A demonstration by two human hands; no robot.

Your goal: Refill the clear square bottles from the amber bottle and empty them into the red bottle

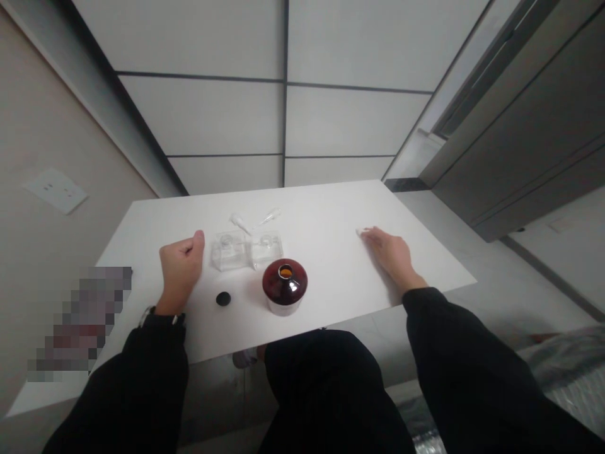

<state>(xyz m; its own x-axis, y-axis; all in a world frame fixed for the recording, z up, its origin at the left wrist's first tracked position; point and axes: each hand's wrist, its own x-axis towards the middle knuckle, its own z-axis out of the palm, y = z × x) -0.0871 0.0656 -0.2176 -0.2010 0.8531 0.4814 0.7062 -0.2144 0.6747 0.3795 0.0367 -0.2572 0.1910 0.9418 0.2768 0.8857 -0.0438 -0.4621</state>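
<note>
My left hand [182, 268] rests as a fist at the left of the white table, thumb uppermost, with nothing showing in it. To its right stand two clear square containers [230, 253], and behind them lie two clear slender pieces [270, 218] like small funnels or droppers. Nearer me is a black round cap [223, 299]. A glossy dark red jar [283, 291] with a round orange-lined opening and a paler base stands near the front edge. My right hand [387, 252] lies on the right side, fingertips pinched at a small whitish thing [359, 232], too small to name.
The white table [326, 208] ends close to my knees. A wall with a socket plate [57, 189] is at the left, and pale panels [227, 113] stand behind. A blurred-out patch [80, 328] covers something at the table's left edge. Clear plastic wrap [567, 384] lies at lower right.
</note>
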